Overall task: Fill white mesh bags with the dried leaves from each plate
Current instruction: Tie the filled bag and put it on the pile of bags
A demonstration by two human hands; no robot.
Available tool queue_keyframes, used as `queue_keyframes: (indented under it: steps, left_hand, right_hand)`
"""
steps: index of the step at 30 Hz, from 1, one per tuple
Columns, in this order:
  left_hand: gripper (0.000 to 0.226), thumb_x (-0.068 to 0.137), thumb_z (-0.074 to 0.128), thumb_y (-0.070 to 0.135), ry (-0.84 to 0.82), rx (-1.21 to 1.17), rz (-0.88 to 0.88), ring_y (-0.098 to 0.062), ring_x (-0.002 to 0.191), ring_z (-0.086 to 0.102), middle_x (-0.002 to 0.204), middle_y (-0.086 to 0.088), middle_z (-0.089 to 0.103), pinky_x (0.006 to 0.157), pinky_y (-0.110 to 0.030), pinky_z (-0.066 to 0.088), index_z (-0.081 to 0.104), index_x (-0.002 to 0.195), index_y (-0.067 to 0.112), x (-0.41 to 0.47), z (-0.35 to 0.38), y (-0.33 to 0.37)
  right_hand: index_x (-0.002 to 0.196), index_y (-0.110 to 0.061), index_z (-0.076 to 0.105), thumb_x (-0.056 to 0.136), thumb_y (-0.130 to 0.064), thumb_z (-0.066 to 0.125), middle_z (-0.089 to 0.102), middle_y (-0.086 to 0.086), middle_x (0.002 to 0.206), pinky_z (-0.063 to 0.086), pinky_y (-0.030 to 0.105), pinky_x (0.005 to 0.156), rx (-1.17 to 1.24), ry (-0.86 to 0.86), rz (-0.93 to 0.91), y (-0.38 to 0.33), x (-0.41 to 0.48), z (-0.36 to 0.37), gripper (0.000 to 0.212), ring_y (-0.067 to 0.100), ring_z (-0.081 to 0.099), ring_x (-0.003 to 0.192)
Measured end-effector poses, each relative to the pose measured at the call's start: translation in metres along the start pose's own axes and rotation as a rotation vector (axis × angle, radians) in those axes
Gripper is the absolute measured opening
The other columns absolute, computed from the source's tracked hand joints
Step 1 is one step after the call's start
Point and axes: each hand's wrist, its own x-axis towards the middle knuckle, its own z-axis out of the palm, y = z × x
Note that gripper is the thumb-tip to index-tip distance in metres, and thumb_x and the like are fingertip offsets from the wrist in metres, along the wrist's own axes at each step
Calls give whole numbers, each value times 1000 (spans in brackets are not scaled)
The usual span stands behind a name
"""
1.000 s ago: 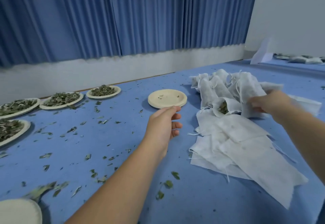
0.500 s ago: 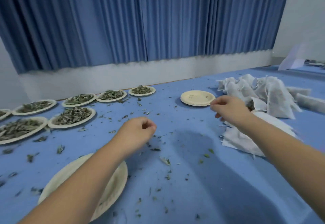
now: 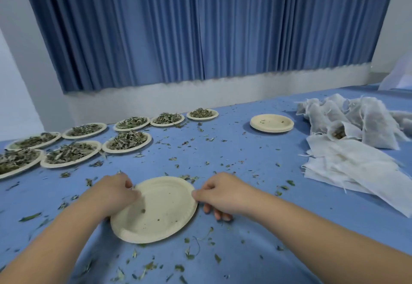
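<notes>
Paper-pulp and nearly bare, the emptied plate [image 3: 156, 209] sits between both hands; the left hand [image 3: 111, 196] curls narrow over its left rim, fingertips on the paper, while the right hand [image 3: 219, 194] pinches the right rim between thumb and bent fingers. I judge one plate finished and being cleared; next it likely goes to the stack of empty plates [image 3: 271, 123], well beyond the right fingers, and a leaf-filled plate [image 3: 127, 142] beyond the left fingertips gets drawn in. Filled mesh bags [image 3: 356, 118] and flat empty bags [image 3: 347, 167] lie off to the right; the right hand's lower fingers tuck under, so their grip underneath is unclear; the outermost plates are cut off.
</notes>
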Motion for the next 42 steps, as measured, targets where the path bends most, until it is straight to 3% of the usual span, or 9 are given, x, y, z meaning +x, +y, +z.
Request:
queue_keyframes:
  steps: [6, 9, 14, 19, 28, 30, 33, 39, 42]
  left_hand:
    - [7, 92, 62, 16, 133, -410, -46, -15, 66, 54, 83, 1, 60, 50, -24, 38, 66, 88, 20, 7, 6, 7]
    - [8, 93, 61, 16, 141, -613, -20, -22, 65, 56, 85, -8, 65, 52, -26, 41, 68, 88, 16, 15, 12, 32]
    - [11, 91, 65, 20, 186, -865, 54, -24, 76, 61, 97, -6, 66, 69, -32, 50, 68, 100, 16, 41, 37, 97]
    - [7, 98, 55, 25, 172, -1233, 134, -17, 48, 63, 88, -6, 67, 47, -25, 50, 62, 96, 24, 56, 58, 146]
    - [18, 98, 50, 21, 213, -1041, 208, -20, 56, 52, 76, -4, 63, 56, -35, 48, 64, 94, 31, 64, 83, 144]
    - [18, 97, 50, 19, 211, -1062, 199, -20, 55, 50, 75, -4, 62, 56, -34, 47, 65, 94, 30, 65, 84, 144]
    - [20, 97, 51, 19, 214, -1075, 190, -18, 52, 50, 75, -3, 63, 52, -31, 46, 64, 92, 32, 68, 85, 143]
    - [21, 97, 52, 18, 216, -1082, 187, -15, 49, 49, 71, -1, 63, 50, -29, 45, 65, 90, 33, 70, 86, 143]
    - [21, 97, 53, 17, 217, -1076, 186, -15, 48, 49, 72, 0, 63, 49, -29, 45, 66, 90, 33, 72, 87, 144]
  right_hand:
    - [96, -7, 59, 88, -39, 54, 65, 10, 71, 47, 28, 55, 115, 51, 43, 5, 5, -3, 33, 22, 57, 50]
    - [107, -15, 56, 87, -29, 57, 64, 10, 70, 45, 24, 49, 168, 178, 71, 17, 10, -26, 24, 18, 55, 45]
    - [101, 0, 60, 87, -4, 57, 60, 8, 59, 50, 28, 51, 468, 266, 95, 42, 18, -81, 14, 18, 54, 47]
    - [78, 1, 59, 82, 6, 55, 53, 9, 59, 52, 26, 51, 595, 423, 135, 73, 29, -145, 7, 19, 52, 49]
    - [84, 1, 50, 91, 3, 46, 49, 13, 84, 44, 16, 35, 873, 706, 130, 94, 89, -243, 9, 12, 55, 35]
    - [92, 4, 51, 93, 2, 48, 50, 15, 92, 47, 18, 36, 914, 766, 128, 100, 107, -254, 4, 18, 61, 45]
    - [120, 6, 50, 94, 1, 50, 58, 13, 90, 52, 20, 41, 976, 822, 153, 114, 129, -255, 27, 21, 61, 65]
    - [131, 5, 46, 90, 9, 51, 60, 15, 110, 52, 20, 47, 1005, 937, 167, 132, 152, -253, 42, 19, 63, 68]
    - [139, 4, 37, 91, 9, 46, 55, 9, 100, 52, 18, 50, 965, 912, 101, 130, 157, -252, 49, 14, 57, 72]
